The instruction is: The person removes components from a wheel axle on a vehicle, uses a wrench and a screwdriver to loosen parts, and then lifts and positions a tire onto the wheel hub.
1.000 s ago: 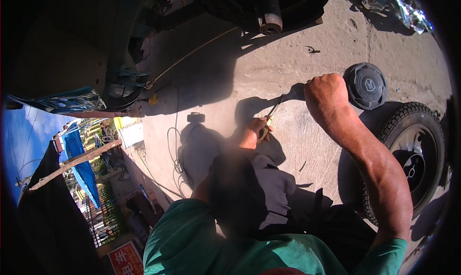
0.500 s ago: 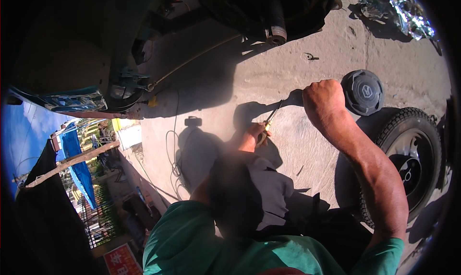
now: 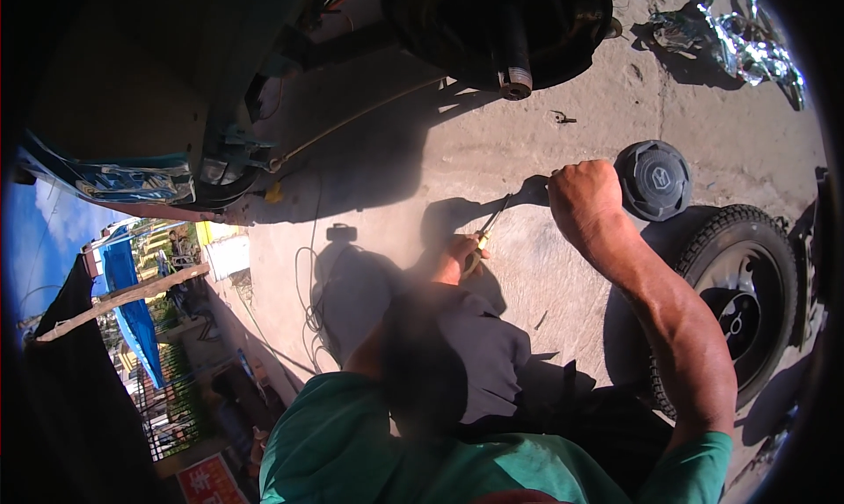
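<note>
My left hand [image 3: 457, 256] is low over the concrete, its fingers closed around a thin pointed tool [image 3: 481, 248] with a yellow handle and a slim dark shaft pointing up and away. Its exact kind is unclear. My right hand [image 3: 584, 194] is a closed fist at the end of a stretched arm, just left of a round black cap [image 3: 654, 180]. Whatever that fist may hold is hidden. Beyond both hands is a dark drum [image 3: 422, 29] under a vehicle, with a thick axle shaft [image 3: 513, 69] jutting toward me.
At right lies a wheel with a treaded tyre [image 3: 747, 306]. A small metal fitting [image 3: 563, 118] sits on the ground below the drum. Crumpled silvery sheeting [image 3: 743, 42] is at the far right. Thin cable [image 3: 308, 302] loops on the left; a rod [image 3: 352, 121] runs under the vehicle.
The whole view has shifted slightly, the ground things lying a little lower and further left. Both hands keep nearly the same pose, and the left still grips the yellow-handled tool.
</note>
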